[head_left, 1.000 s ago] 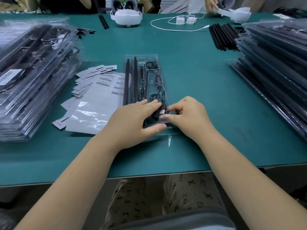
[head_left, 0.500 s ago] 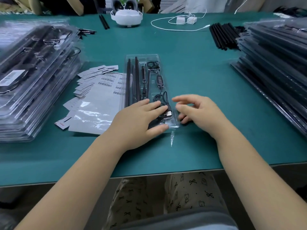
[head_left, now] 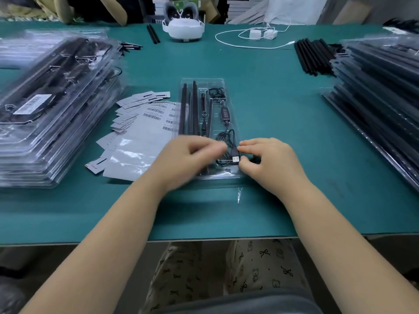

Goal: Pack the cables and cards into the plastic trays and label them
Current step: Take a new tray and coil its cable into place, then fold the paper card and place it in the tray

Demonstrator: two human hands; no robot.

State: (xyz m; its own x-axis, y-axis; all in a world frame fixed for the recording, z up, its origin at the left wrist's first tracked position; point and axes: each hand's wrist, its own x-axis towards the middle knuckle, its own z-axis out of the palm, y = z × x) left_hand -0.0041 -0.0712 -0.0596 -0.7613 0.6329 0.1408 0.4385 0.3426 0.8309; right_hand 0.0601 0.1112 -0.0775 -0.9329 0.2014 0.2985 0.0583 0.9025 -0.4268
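Clear tray (head_left: 204,83), near end hidden by blurred left hand (head_left: 181,162), grip unreadable; right hand (head_left: 269,162) fingers curled empty.

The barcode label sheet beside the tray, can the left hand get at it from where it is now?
Probably yes. The barcode label sheet lies bare on the table just left of the left hand, with nothing on top of it.

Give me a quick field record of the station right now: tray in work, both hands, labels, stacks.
tray in work: clear plastic tray, centre of green table, holding black rods and a cable
USB plug: near end of tray, between the hands
left hand: over tray's near end, blurred, grip unclear
right hand: fingers curled beside the plug
labels: barcode sheets left of tray
stacks: packed trays far left; tray stack right
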